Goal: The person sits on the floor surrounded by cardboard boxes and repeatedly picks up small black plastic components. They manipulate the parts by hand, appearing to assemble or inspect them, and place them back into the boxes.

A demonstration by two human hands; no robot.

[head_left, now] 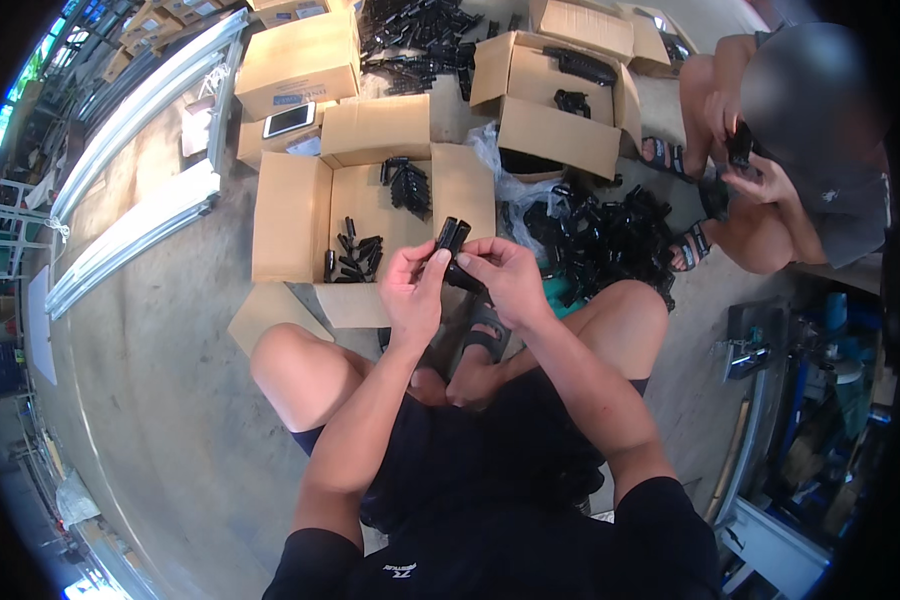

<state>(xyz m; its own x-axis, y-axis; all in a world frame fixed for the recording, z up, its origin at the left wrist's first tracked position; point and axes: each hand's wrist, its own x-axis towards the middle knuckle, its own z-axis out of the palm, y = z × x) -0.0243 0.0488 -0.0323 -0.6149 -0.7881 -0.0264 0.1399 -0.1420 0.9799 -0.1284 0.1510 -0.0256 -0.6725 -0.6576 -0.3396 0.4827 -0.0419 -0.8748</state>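
Observation:
In front of me, my left hand (413, 297) and my right hand (507, 285) both grip a glossy black tubular part (453, 236). It looks like two short tubes side by side, pointing up and away; its lower end is partly hidden by my fingers. My two thumbs press on it from either side. Just beyond my hands stands an open cardboard box (292, 215), its flaps folded out. Inside, several loose black parts (355, 255) lie near the front left, and a neat stack of black parts (408, 188) sits toward the back right.
A heap of black parts (610, 235) with clear plastic (515, 180) lies right of the box. Another open carton (560, 135) stands behind. A co-worker's hands (755, 180) hold a black part at right. A phone (289, 120) rests on a carton; metal rails (135, 240) lie left.

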